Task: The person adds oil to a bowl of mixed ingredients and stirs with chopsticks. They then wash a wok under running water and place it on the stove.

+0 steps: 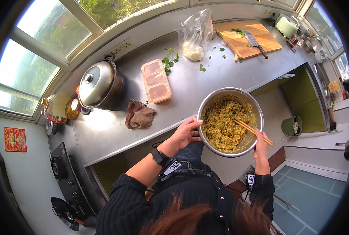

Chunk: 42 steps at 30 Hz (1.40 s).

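Observation:
A round steel bowl (260, 117) is held up in front of my body, just off the counter's front edge. Chopped yellow-green filling (226, 126) with green flecks lies in it. My left hand (189, 133) grips the bowl's left side, thumb at the rim and fingers beneath. On the right side, my right hand (261, 144) holds the bowl's rim, its thumb beside a pair of wooden chopsticks (248, 127) that lean over the rim with their tips in the filling. The underside of the bowl and some of my fingers are hidden.
On the steel counter (180, 100) are a lidded pot (99, 85), a brown cloth (140, 114), a pink three-section container (156, 81), herb sprigs (168, 61) and a plastic bag (193, 50) with a pale lump. Farther right, a knife (252, 39) lies on a wooden cutting board (265, 36).

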{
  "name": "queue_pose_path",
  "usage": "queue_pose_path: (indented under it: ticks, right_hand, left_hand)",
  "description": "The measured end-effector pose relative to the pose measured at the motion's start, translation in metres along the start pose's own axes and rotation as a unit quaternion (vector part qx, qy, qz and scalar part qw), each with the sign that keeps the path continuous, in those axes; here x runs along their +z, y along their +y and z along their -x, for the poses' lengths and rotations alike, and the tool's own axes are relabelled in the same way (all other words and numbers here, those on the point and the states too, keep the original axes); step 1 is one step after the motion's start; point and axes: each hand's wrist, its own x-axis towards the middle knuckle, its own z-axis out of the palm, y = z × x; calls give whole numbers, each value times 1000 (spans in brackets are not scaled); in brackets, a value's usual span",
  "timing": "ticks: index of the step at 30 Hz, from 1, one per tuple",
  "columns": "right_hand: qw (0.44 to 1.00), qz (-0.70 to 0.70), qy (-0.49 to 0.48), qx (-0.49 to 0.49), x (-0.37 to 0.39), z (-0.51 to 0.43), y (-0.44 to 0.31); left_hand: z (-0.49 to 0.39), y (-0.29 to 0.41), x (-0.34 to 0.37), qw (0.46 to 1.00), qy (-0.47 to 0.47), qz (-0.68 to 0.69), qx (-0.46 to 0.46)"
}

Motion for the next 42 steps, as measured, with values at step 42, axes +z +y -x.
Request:
queue_pose_path:
  ticks: [42]
  right_hand:
    - [996,75,3,57,79,-300,-71]
  left_hand:
    - [-337,277,-134,549,503,-599,295]
